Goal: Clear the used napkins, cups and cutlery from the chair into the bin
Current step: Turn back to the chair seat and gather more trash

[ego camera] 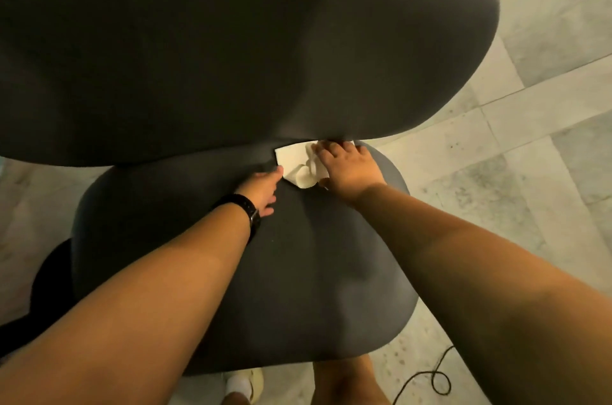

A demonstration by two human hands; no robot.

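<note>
Both bare forearms are reaching up across the dark padded chair seat (298,272). The left hand (261,189), loosely open, is touching the white crumpled paper napkin (294,162) at centre frame; the right hand (347,169) is pressing flat on it, fingers spread, below the dark backrest (198,40).

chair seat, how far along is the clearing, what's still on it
Done, as far as shows: no cups or cutlery lie on the visible part of the chair seat. In hand: both hands are at the white napkins at the back of the seat; the right hand rests on them and the left hand touches their edge. Left: lifting them and binning them; no bin is in view.
</note>
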